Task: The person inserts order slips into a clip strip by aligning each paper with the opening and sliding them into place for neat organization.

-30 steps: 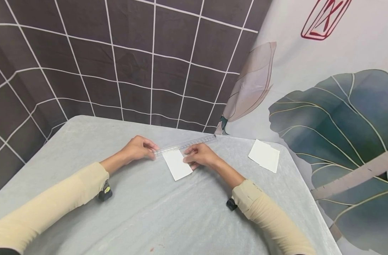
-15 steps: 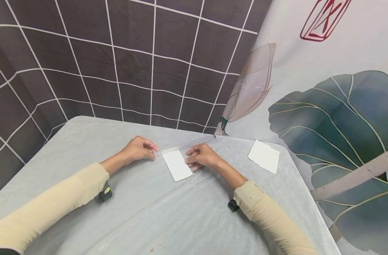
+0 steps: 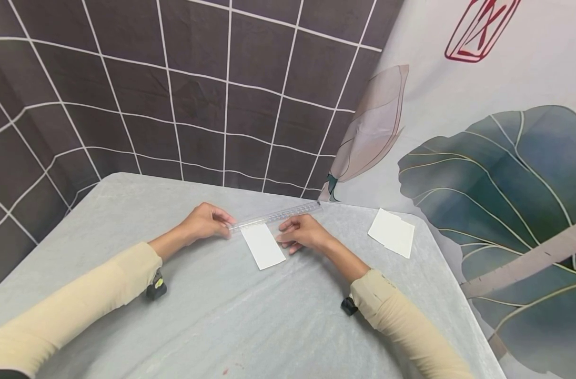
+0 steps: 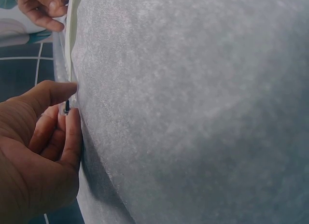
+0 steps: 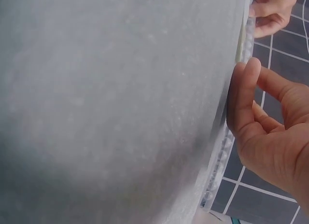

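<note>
A clear plastic ruler [image 3: 279, 213] lies slantwise across the far part of the table. My left hand [image 3: 204, 220] pinches its left end between thumb and fingers; the left wrist view shows that end, with a small dark mark, between the fingertips. Just below the ruler is a white rectangular piece of paper [image 3: 262, 247], its top edge along the ruler's near edge. Beside the paper's right edge is my right hand [image 3: 305, 232], fingers loosely bent, thumb tip just off the edge. In the right wrist view its fingers partly hide the ruler [image 5: 223, 159].
Two overlapping white paper pieces [image 3: 393, 232] lie at the right of the table. A pale grey cloth [image 3: 198, 316] covers the tabletop. Behind it hangs a dark cloth with white grid lines [image 3: 193, 95], and a leaf-patterned curtain [image 3: 505, 173] is on the right.
My right hand has shifted slightly right, off the white paper it overlapped, so more of the paper's right edge shows. The left hand and ruler have stayed in place.
</note>
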Available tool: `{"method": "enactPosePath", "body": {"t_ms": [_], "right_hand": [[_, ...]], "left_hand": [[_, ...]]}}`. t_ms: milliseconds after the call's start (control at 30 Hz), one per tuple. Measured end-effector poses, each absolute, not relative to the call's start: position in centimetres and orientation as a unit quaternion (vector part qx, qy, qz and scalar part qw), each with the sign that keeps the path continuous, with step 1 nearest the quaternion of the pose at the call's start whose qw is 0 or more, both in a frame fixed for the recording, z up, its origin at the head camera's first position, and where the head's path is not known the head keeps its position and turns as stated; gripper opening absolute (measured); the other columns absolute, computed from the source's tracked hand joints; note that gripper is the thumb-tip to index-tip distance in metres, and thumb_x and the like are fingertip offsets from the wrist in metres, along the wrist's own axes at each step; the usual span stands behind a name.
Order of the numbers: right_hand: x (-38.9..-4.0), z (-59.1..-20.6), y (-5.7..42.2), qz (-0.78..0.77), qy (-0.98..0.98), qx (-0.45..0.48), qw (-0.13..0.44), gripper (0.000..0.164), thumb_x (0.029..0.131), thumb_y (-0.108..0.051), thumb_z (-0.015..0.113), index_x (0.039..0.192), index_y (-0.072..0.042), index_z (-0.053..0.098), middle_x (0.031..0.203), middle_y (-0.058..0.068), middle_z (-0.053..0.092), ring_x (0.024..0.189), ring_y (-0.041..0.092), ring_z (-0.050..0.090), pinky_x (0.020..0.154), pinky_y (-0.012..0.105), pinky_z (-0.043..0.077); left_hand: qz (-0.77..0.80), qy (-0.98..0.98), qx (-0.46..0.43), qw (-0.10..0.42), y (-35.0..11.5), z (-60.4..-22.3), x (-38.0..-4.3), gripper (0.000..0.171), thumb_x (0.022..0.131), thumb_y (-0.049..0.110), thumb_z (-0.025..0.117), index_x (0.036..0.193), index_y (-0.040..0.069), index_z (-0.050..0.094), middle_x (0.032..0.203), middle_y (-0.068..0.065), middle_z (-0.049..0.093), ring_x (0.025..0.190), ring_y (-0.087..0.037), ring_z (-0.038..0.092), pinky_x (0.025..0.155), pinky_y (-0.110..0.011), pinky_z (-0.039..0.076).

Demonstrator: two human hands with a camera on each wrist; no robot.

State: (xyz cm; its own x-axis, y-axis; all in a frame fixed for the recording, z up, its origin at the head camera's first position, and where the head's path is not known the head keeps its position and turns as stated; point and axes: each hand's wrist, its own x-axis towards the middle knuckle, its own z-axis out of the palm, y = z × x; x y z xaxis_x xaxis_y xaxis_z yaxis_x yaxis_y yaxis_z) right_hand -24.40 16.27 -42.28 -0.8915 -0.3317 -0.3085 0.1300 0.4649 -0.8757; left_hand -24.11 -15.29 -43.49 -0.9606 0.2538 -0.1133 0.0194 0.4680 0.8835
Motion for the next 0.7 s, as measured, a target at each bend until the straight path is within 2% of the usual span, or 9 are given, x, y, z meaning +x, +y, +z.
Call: {"method": "enactPosePath", "body": {"t_ms": [700], "right_hand": [[-24.43, -42.13, 17.29, -0.514, 0.826, -0.062, 0.221, 0.039, 0.096, -0.002, 0.084, 0.131, 0.009, 0.071, 0.101, 0.013, 0.083, 0.078, 0.013, 0.078, 0.07, 0.032, 0.069]], "left_hand": [[0.507, 0.85, 0.081, 0.114, -15.25, -43.49, -24.03, 0.045, 0.077, -0.005, 0.088, 0.121, -0.008, 0.082, 0.109, -0.017, 0.085, 0.087, -0.006, 0.068, 0.078, -0.017, 0.057]]}}
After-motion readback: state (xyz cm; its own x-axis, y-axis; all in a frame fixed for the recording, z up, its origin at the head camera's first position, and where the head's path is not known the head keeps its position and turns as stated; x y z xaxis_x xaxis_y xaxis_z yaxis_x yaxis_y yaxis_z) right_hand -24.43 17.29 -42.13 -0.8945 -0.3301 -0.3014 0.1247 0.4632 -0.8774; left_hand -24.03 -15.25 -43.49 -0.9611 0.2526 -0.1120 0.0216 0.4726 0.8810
